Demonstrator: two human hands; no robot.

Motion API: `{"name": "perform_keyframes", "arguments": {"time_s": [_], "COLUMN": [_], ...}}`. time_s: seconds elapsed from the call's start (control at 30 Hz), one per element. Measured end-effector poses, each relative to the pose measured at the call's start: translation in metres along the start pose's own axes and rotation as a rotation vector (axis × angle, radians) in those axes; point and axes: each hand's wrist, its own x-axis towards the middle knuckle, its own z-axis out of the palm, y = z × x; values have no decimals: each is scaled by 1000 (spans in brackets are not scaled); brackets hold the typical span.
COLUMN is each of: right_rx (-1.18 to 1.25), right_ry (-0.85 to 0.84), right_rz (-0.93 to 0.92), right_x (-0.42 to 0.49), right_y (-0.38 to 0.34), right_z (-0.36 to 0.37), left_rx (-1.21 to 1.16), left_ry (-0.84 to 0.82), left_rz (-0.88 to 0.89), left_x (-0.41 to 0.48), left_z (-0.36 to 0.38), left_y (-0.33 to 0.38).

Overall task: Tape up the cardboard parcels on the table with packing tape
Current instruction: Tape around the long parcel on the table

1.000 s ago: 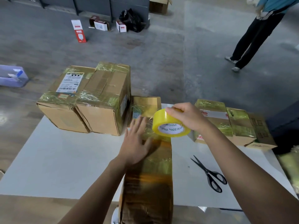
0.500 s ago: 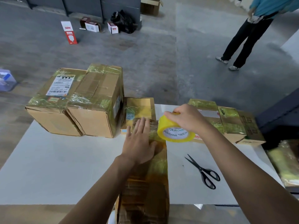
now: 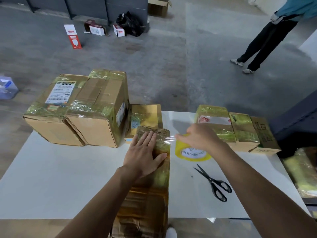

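On the left of the white table [image 3: 51, 177], two large boxes [image 3: 77, 109] are set side by side, already banded with tape. Just right of them, in the middle, a long parcel [image 3: 151, 194] is laid with its long axis running from the near edge of the table toward the far edge, its near end overhanging. Its far end is pressed down by the left hand [image 3: 145, 157], which is laid flat, fingers straight, with nothing gripped. From the parcel's right edge, just beside those fingers, a short strip of tape [image 3: 169, 139] is drawn taut across to the tape roll [image 3: 192, 153], held low just right of the parcel. The roll is clasped from above by the right hand [image 3: 200, 136], fingers curled over its rim. The tape is thus run across the parcel's length, not along it. Any cut is judged to fall to the right hand, since the scissors [image 3: 212, 182] lie on that side, near it. Further right, a row of taped parcels [image 3: 231, 127] is set along the far edge.
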Motion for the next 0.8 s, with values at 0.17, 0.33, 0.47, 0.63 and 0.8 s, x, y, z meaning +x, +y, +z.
{"name": "perform_keyframes", "arguments": {"time_s": [0.17, 0.33, 0.47, 0.63, 0.8], "right_rx": [60, 101, 147, 89, 148], "right_ry": [-39, -83, -129, -141, -131], "right_rz": [35, 60, 67, 61, 56], "right_x": [4, 10, 13, 15, 10], "right_y": [5, 7, 5, 7, 6], "right_z": [27, 43, 49, 50, 50], "left_rx": [-2, 29, 45, 53, 0], "left_ry": [-4, -55, -156, -252, -178], "left_rz": [-7, -29, -171, -343, -334], "left_x": [2, 2, 8, 15, 9], "left_z": [-1, -5, -15, -20, -20], "left_y": [-4, 2, 23, 58, 53]}}
